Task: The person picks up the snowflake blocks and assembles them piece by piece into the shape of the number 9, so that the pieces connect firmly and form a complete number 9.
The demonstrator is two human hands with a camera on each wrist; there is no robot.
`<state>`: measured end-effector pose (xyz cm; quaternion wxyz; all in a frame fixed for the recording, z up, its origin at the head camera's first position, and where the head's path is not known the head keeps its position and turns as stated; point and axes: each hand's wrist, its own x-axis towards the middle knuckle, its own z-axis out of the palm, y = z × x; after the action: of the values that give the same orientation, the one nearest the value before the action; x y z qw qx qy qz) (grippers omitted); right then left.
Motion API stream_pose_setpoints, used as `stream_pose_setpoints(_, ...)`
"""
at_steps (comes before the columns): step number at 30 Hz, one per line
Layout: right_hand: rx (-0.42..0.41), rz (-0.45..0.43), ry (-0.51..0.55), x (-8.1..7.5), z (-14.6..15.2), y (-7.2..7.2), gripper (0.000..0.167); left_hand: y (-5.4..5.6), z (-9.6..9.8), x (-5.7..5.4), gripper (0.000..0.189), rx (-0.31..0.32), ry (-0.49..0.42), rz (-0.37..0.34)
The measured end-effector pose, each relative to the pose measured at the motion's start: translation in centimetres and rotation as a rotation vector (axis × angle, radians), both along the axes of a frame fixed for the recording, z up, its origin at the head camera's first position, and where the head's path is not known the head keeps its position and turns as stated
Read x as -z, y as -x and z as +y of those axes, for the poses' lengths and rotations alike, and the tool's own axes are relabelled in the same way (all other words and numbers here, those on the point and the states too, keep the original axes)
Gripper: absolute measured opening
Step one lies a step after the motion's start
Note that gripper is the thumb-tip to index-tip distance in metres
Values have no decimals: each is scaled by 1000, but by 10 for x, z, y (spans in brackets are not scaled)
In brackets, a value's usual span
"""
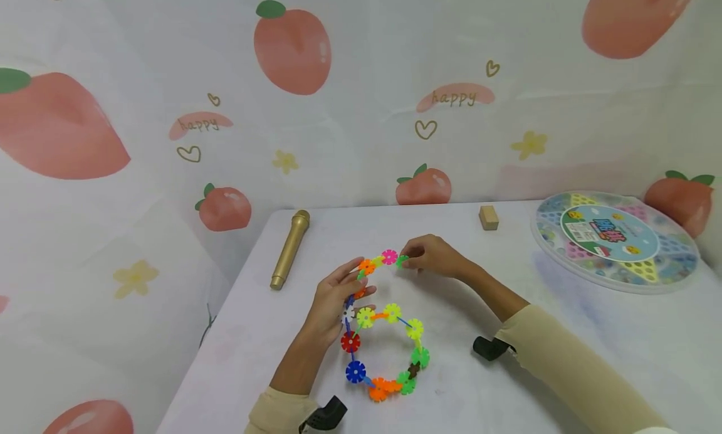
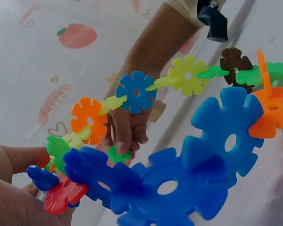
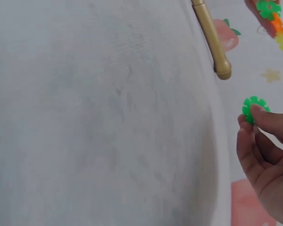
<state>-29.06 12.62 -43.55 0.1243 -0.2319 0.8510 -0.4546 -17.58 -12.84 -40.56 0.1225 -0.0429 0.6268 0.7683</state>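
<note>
A chain of colourful plastic snowflake discs [image 1: 355, 372] has a closed ring low down and a curved free strand above it. My left hand [image 1: 329, 302] grips the strand on its left side, fingers behind it. In the left wrist view, large blue discs [image 2: 167, 187] fill the front and hide part of that grip. At the strand's upper end sits a pink disc [image 1: 389, 256]. Beside it my right hand [image 1: 434, 256] pinches a green disc [image 3: 254, 109] between thumb and fingertips. Whether green and pink discs touch, I cannot tell.
A gold microphone-shaped stick [image 1: 290, 249] lies at the table's left. Toward the back edge stands a small wooden block [image 1: 488, 217]. A round, clear-lidded game box [image 1: 617, 243] occupies the right rear, near the peach-printed cloth backdrop [image 1: 361, 133].
</note>
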Motion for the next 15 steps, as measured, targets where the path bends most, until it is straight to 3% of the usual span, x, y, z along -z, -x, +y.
stream_pose_setpoints(15, 75, 48, 229, -35, 47, -35, 14, 9, 25, -3, 49, 70, 1, 15)
